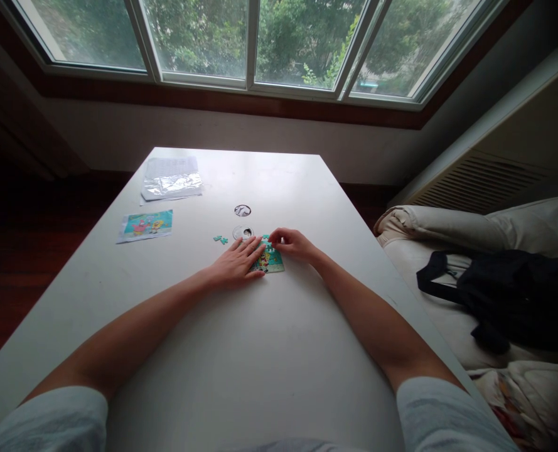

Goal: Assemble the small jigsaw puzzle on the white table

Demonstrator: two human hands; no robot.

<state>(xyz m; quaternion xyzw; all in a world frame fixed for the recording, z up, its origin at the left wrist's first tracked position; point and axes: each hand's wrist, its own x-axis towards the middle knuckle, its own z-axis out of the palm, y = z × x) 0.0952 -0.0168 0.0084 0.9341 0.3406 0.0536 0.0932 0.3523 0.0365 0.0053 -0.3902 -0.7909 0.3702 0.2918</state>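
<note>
A small jigsaw puzzle point(273, 262), teal with a colourful cartoon picture, lies partly put together on the white table point(260, 364). My left hand point(235, 262) rests flat on its left part with the fingers stretched out, hiding much of it. At the puzzle's upper right edge, my right hand point(292, 243) has its thumb and fingertips pinched on a teal puzzle piece, mostly covered by the fingers. A few loose puzzle pieces point(221, 239) lie left of the left fingertips.
Two round items, a dark-patterned disc point(242, 211) and a pale disc point(241, 232), lie beyond my hands. A cartoon picture sheet point(145, 225) and a clear plastic sleeve with papers point(172, 178) are at left. A black bag point(504, 295) lies on a pale sofa point(401, 251) at right.
</note>
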